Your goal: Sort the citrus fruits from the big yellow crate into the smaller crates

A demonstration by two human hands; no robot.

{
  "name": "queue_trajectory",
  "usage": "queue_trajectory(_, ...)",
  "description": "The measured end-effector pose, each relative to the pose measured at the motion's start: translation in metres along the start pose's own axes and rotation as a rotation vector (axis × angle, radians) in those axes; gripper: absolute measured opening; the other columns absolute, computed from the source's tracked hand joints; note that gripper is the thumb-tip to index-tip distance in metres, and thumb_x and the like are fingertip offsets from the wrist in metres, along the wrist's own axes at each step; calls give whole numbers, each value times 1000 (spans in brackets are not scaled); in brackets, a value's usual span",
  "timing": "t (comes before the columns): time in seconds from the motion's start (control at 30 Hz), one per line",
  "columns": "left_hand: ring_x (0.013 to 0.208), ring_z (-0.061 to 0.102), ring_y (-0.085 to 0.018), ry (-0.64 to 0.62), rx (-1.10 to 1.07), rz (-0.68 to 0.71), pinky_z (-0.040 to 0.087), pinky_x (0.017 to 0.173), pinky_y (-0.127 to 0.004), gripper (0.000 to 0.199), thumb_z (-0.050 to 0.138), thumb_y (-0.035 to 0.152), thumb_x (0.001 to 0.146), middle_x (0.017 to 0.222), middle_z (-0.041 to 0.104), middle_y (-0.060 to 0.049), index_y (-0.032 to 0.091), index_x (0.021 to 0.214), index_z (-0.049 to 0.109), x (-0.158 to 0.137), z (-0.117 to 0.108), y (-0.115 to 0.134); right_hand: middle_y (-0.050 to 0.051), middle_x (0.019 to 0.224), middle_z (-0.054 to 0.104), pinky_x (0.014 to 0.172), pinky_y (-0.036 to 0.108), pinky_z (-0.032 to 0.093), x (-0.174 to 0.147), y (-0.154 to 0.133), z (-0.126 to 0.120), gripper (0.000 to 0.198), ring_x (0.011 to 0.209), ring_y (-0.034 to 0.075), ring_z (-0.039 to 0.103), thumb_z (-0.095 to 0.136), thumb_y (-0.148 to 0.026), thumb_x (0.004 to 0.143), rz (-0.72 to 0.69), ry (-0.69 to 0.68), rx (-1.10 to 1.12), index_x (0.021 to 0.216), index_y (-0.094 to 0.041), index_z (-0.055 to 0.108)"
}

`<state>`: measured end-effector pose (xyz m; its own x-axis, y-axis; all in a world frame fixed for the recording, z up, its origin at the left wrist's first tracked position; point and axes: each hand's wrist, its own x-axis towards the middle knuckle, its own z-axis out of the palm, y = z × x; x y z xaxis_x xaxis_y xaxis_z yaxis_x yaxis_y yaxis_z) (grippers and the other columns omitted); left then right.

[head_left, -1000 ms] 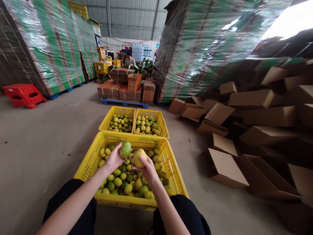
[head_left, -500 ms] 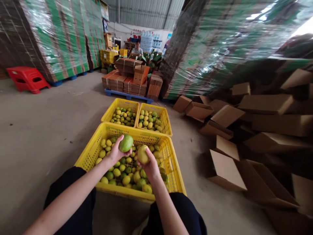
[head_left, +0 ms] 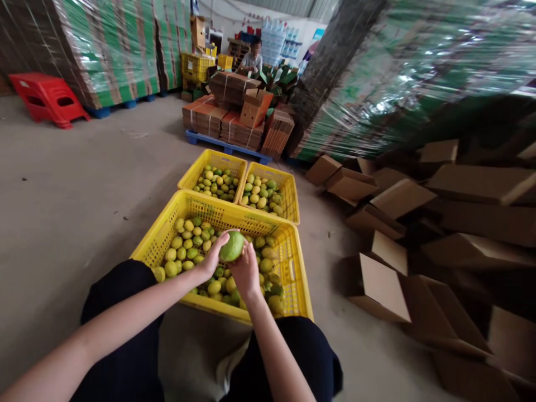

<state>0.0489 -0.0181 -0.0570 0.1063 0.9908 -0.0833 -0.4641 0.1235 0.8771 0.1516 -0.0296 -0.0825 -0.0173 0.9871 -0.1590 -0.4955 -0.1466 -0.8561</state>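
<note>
A large green lemon [head_left: 231, 247] is held up over the near yellow crate [head_left: 157, 237]. My left hand [head_left: 214, 258] is closed round its left side, thumb at the front. My right hand [head_left: 246, 272] presses against the lemon's right side, its fingers curled and partly hidden behind the fruit. The yellow lemon seen earlier in that hand no longer shows. Below both hands, many yellow and green lemons [head_left: 176, 242] lie loose in the crate, which stands between my knees.
Two smaller yellow crates, one at the left [head_left: 184, 180] and one at the right [head_left: 294, 195], hold more lemons. Open cardboard boxes [head_left: 385, 285] are heaped on the right. Flattened cartons [head_left: 205, 120] sit on a blue pallet. A red stool [head_left: 48, 97] is at left; a person [head_left: 251, 60] is behind.
My right hand has moved in to the green lemon, and the yellow lemon has gone from view. The left hand has shifted right with the green lemon. The view has tipped down.
</note>
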Motion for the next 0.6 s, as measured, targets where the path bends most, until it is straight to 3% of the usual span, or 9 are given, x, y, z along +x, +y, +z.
queue_trajectory(0.1,138,41,-29,-131,262,200,26,119,-39,48,66,62,75,141,55,-7,25,104,74,-5,0,-8,6,132,60,102,43,47,-6,3,-4,79,124,28,56,71,-67,66,-76,-42,-51,132,-30,51)
queue_trajectory(0.17,144,33,-28,-167,312,228,19,122,-39,55,63,64,78,147,49,-6,26,117,70,-4,-2,-12,8,136,57,109,46,41,-10,-1,-6,93,127,30,54,81,-61,59,-143,-96,-128,139,-28,45)
queue_trajectory(0.23,145,32,-26,-150,225,147,18,123,-39,60,53,68,84,148,49,-6,26,126,64,0,-5,-17,9,136,58,112,47,38,-13,-5,-5,98,129,31,52,87,-54,55,-187,-114,-199,139,-27,45)
queue_trajectory(0.33,142,38,-26,-89,45,-53,22,122,-40,59,42,67,90,142,56,-7,23,124,63,11,-8,-25,7,129,63,112,46,38,-13,-6,-1,82,127,29,53,85,-47,62,-167,-51,-195,133,-26,52)
queue_trajectory(0.5,138,44,-26,44,-14,-270,25,120,-39,30,62,38,84,130,65,-6,21,109,67,30,-11,-33,4,106,70,90,42,54,-9,-6,0,63,102,26,64,84,-40,61,24,60,21,118,-25,61)
queue_trajectory(0.6,135,47,-26,-61,2,-299,26,119,-40,30,69,33,78,125,68,-6,21,106,69,31,-15,-28,2,99,71,83,41,56,-9,-17,-1,59,97,25,65,85,-34,56,58,48,138,110,-26,63)
